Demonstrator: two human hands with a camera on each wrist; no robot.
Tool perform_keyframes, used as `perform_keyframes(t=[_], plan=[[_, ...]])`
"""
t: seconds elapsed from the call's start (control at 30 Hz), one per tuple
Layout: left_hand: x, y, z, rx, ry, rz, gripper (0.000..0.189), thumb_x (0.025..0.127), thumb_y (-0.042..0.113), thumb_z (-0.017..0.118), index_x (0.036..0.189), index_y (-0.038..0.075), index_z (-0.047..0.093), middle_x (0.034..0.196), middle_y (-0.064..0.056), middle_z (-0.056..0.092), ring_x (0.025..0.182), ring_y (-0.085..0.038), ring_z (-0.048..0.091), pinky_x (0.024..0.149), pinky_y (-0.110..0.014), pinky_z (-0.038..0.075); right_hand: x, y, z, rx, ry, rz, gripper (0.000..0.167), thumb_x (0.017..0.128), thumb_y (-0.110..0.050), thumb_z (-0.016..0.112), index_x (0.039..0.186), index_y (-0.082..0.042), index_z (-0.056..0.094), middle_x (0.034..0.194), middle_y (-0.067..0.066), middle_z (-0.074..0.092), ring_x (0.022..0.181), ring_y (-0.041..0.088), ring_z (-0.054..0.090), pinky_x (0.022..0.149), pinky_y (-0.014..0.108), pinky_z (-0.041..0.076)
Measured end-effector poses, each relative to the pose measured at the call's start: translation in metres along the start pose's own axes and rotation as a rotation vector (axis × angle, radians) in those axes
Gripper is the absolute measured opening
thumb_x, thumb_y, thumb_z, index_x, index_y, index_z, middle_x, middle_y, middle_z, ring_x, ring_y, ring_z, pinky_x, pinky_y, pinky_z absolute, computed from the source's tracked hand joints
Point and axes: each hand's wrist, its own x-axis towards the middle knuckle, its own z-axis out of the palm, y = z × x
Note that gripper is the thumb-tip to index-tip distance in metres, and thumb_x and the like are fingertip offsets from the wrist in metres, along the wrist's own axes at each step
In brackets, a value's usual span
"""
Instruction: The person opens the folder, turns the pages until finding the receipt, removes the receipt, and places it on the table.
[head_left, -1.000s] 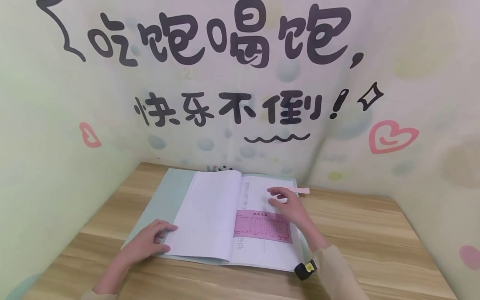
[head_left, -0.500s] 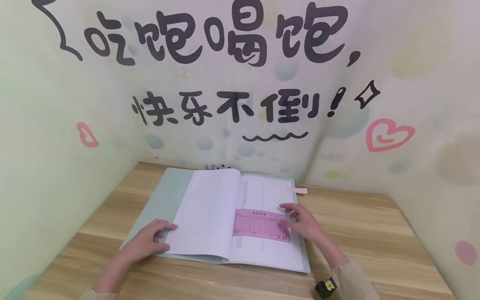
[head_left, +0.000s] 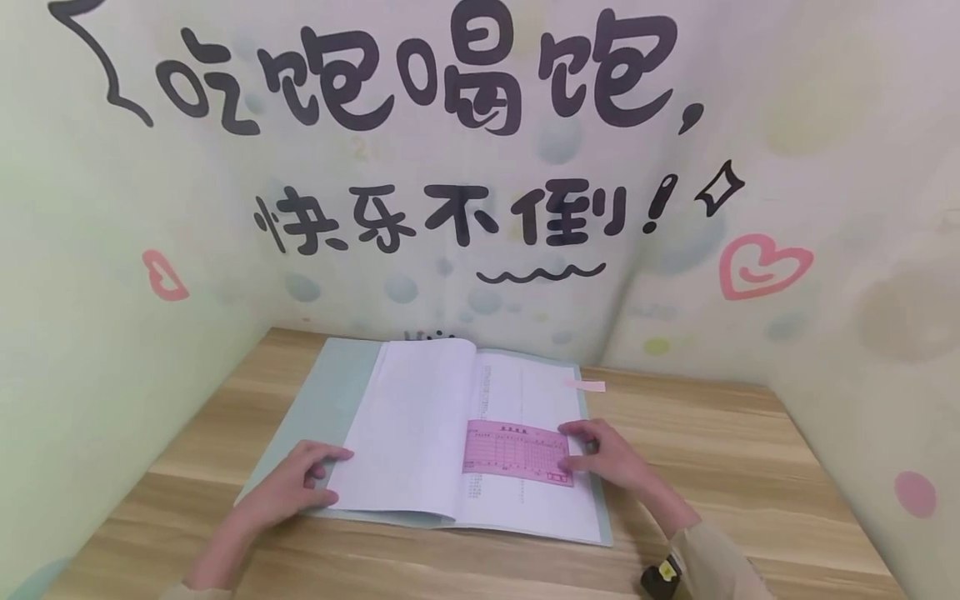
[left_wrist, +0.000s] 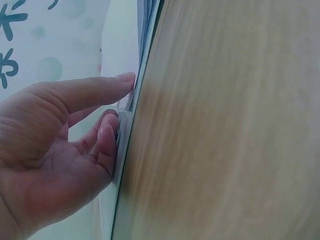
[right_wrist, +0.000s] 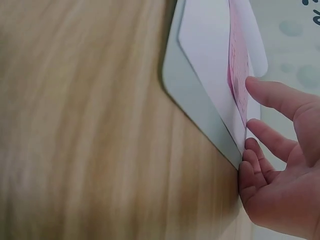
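Observation:
An open booklet (head_left: pixel 420 433) with a pale blue-green cover (head_left: pixel 339 392) lies flat, its left page blank and its right page printed in columns. Across the right page lies a pink printed form slip (head_left: pixel 510 450). My left hand (head_left: pixel 296 479) rests at the left page's outer edge, thumb on the paper and the other fingers loosely bent over the cover (left_wrist: pixel 117 155). My right hand (head_left: pixel 611 454) is at the slip's right end, thumb and index fingertips apart on its edge. In the right wrist view, the slip (right_wrist: pixel 238 60) lies just ahead of the right thumb.
A pale pink paper tab (head_left: pixel 588 386) sticks out from the booklet's upper right edge. Beneath is a wood-grain table (head_left: pixel 720 450). A wall (head_left: pixel 390 275) with black lettering stands behind it. Near the right sleeve is a black object with a yellow label (head_left: pixel 660 577).
My right hand has come down from above the upper right page to the pink slip's right end. The left hand has stayed at the page edge.

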Motion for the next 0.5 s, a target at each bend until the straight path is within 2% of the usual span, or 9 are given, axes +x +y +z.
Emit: perform_keyframes(t=[0.23,0.5], plan=[[0.0023,0.0002,0.0004,0.007,-0.005,-0.026,0.055,0.077,0.015,0.081,0.127,0.008,0.061,0.117,-0.013,0.049,0.094,-0.014,0.044,0.077,-0.019,0.044,-0.0013,0.0031,0.0029,-0.077,0.019,-0.025,0.055,0.074,-0.027,0.086,0.125,-0.016,0.066,0.123,0.009,0.057,0.109,0.022,0.051,0.09,0.035,0.043],[0.0023,-0.0005,0.0001,0.002,-0.017,-0.024,0.055,0.077,0.015,0.081,0.127,0.007,0.061,0.114,-0.012,0.048,0.092,-0.012,0.042,0.077,-0.019,0.044,-0.0047,0.0019,0.0047,-0.096,0.035,-0.083,0.052,0.075,-0.025,0.085,0.122,-0.013,0.067,0.121,0.011,0.057,0.106,0.023,0.05,0.087,0.034,0.04]])
